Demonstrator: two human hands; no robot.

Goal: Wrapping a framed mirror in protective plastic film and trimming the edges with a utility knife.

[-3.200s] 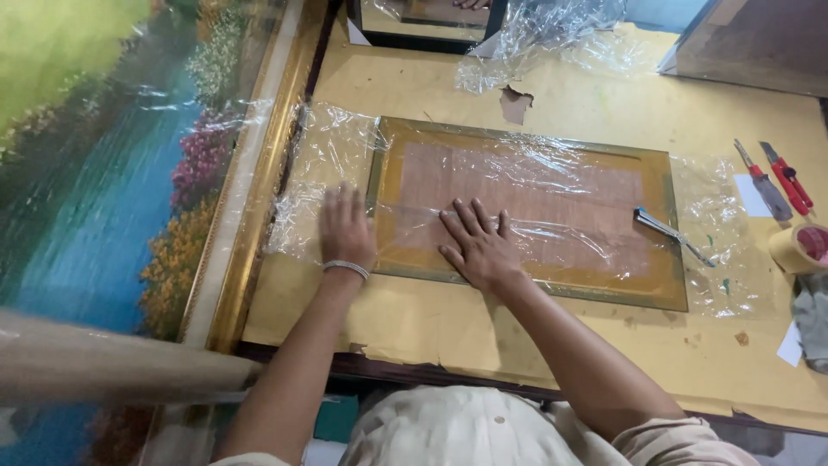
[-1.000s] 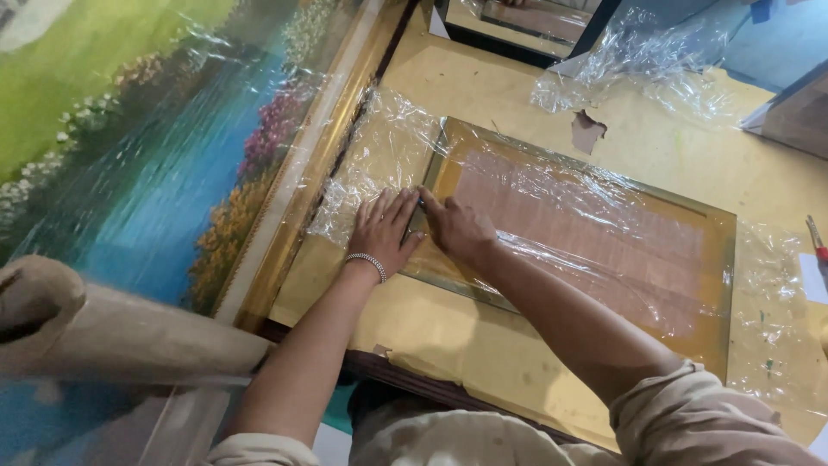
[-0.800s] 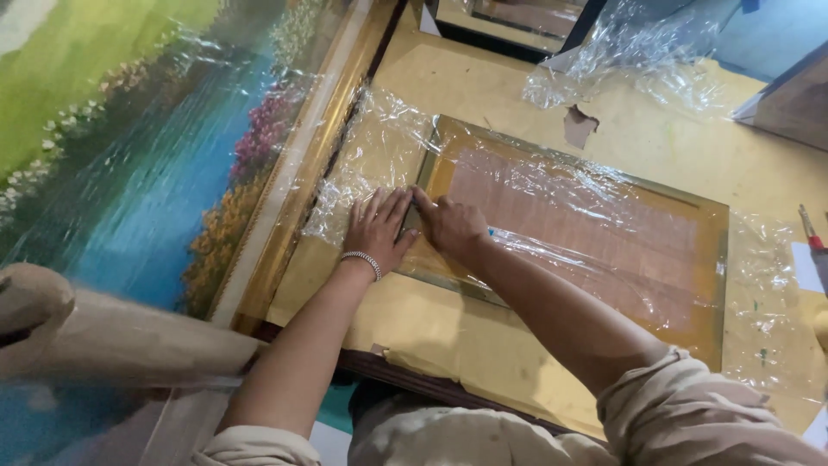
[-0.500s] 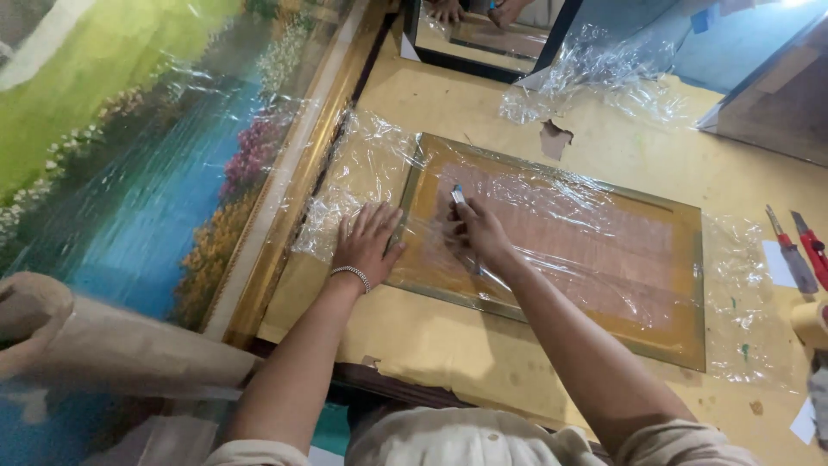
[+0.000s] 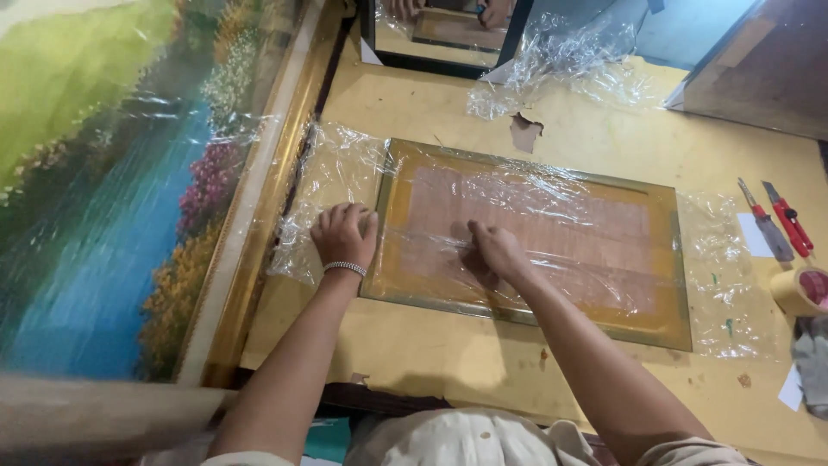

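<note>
A gold-framed flat picture (image 5: 655,259) lies on the yellow table (image 5: 595,129) under clear plastic wrap (image 5: 336,168). My left hand (image 5: 345,235), with a bead bracelet on the wrist, presses the wrap down at the frame's left edge, fingers curled. My right hand (image 5: 498,252) is closed over the middle of the picture. It grips a slim cutter whose thin tip (image 5: 431,240) points left across the wrap.
A large landscape painting in a gold frame (image 5: 112,173) leans along the left. A dark-framed mirror (image 5: 440,39) and crumpled plastic (image 5: 561,60) lie at the back. Two cutters (image 5: 776,226), a tape roll (image 5: 802,292) and a grey cloth (image 5: 811,362) sit at the right edge.
My right hand took the cutter off the frame, brought it to the left edge beside my left hand, then drew it rightward to the picture's middle. My left hand stayed at the left edge.
</note>
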